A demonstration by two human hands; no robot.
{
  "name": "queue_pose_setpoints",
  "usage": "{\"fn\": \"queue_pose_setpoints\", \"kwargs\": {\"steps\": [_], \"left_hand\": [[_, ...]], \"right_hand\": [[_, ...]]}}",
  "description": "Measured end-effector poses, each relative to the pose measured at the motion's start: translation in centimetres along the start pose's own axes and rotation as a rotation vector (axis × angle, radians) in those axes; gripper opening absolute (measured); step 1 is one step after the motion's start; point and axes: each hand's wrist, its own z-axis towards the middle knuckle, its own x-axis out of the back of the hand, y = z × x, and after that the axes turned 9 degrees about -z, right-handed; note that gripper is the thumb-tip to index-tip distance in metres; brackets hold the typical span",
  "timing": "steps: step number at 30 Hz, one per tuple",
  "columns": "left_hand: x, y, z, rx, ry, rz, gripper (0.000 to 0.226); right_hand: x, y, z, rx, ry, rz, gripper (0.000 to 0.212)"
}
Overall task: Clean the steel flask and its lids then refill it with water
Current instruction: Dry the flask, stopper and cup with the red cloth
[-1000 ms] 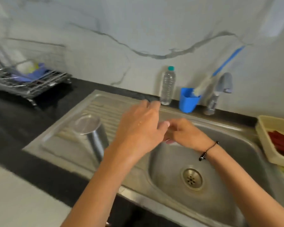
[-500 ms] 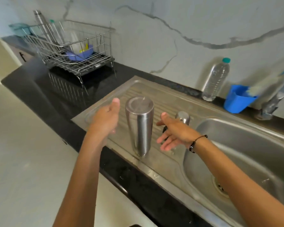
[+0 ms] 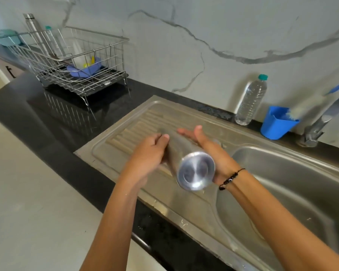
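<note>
Above the ribbed steel draining board [image 3: 129, 133], one cylindrical steel flask [image 3: 186, 157] lies tilted between two hands, its round base turned to the camera and its mouth end blurred and hidden behind them. Left hand [image 3: 147, 155]: fingers [image 3: 160, 138] curled around the flask's side, gripping it. Right hand [image 3: 207, 147], with a black beaded bracelet at the wrist: fingers straight, palm pressed flat against the far side. One clear plastic water bottle [image 3: 250, 100] and one blue plastic cup [image 3: 276, 124] stand on the black table [image 3: 47, 124]; the steel tap [image 3: 321, 122] is cut off at the frame edge. One wire dish rack [image 3: 72, 61] holds indistinct items.
</note>
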Motion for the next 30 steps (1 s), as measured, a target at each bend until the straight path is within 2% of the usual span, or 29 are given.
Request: {"fn": "queue_pose_setpoints", "kwargs": {"steps": [1,3,5,7,10,19,24,30], "left_hand": [[-0.4,0.3,-0.3,-0.025,-0.009,-0.037,0.021],[-0.7,0.3,-0.4,-0.061,-0.01,-0.101,0.049],[-0.4,-0.1,-0.2,-0.108,-0.056,-0.09,0.062],[-0.1,-0.6,0.0,-0.137,-0.15,0.061,0.065],[-0.1,-1.7,-0.3,-0.164,-0.219,0.193,0.072],[-0.1,-5.4,-1.3,-0.233,-0.189,0.277,0.068],[-0.4,-5.9,-1.8,-0.275,-0.182,0.304,0.066],[-0.6,-6.2,-2.0,-0.259,-0.183,0.303,0.068]], "right_hand": [[0.2,-0.4,0.0,0.073,0.035,-0.055,0.035],[0.8,-0.7,0.1,0.163,0.067,-0.136,0.036],[1.4,-0.3,-0.2,0.195,0.078,-0.2,0.057],[1.7,0.5,-0.6,0.216,0.088,-0.312,0.081],[1.8,2.0,-0.6,0.24,0.07,-0.478,0.097],[1.0,5.1,-0.9,0.254,0.187,-0.839,0.08],[0.9,6.1,-1.1,0.299,0.236,-0.877,0.096],[0.8,6.3,-1.1,0.301,0.253,-0.899,0.084]]}}
